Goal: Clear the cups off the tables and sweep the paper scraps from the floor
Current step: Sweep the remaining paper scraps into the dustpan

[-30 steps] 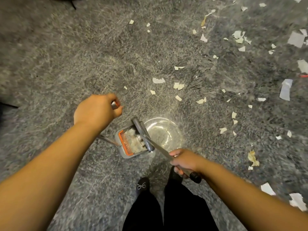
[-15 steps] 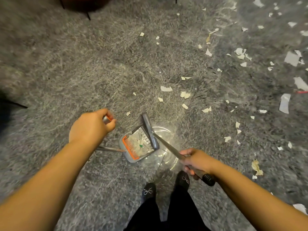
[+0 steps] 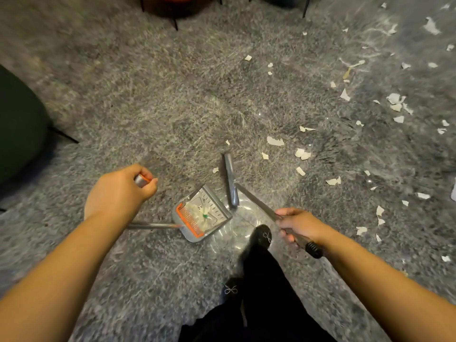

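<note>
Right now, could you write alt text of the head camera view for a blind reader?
A person's left hand holds a dustpan handle and the right hand a broom handle, over grey carpet; paper scraps lie ahead and rightward.

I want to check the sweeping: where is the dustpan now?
In the head view the dustpan sits on the carpet at lower centre, just left of the broom head, with scraps inside; the left hand holds its handle.
</note>
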Action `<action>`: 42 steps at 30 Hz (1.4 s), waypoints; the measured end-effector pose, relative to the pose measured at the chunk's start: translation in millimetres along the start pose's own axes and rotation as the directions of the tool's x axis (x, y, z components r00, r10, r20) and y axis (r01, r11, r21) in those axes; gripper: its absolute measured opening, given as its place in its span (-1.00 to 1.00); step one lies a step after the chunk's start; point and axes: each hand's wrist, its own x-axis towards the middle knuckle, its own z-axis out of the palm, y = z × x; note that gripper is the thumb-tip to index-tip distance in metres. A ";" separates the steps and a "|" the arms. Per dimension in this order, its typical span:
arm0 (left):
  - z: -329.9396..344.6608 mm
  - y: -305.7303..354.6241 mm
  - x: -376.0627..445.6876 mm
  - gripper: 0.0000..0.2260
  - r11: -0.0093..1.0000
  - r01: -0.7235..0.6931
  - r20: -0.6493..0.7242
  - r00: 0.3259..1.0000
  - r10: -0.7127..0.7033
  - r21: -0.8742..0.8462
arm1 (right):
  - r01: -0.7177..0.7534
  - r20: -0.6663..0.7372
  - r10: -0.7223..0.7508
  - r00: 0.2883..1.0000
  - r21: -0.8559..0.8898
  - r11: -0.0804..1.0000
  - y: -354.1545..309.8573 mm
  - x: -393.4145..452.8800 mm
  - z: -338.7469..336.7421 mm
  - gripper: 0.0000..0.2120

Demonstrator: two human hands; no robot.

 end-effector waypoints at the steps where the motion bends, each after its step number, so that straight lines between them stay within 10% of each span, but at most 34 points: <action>1: -2.4 -2.6 2.0 -0.88 1.000 0.015 -0.003 1.000 -0.015 -0.001 | -0.003 0.009 0.003 1.000 -0.016 1.000 -7.6 8.1 3.2 -0.75; 19: 3.3 34.0 76.7 -0.91 0.972 0.235 0.038 0.971 -0.235 0.005 | -0.047 0.267 0.134 0.955 -0.308 0.950 -146.2 143.1 12.5 -0.75; 30: 3.6 64.2 117.5 -0.92 0.979 0.190 0.064 0.979 -0.195 0.079 | -0.058 0.067 0.120 0.991 -0.588 0.807 -137.7 144.9 -32.7 -0.53; 42: 16.0 95.7 154.9 -0.89 0.995 -0.044 0.134 0.990 0.032 0.089 | -0.222 -0.200 0.179 0.963 -0.219 0.950 -92.0 80.8 -100.4 -0.71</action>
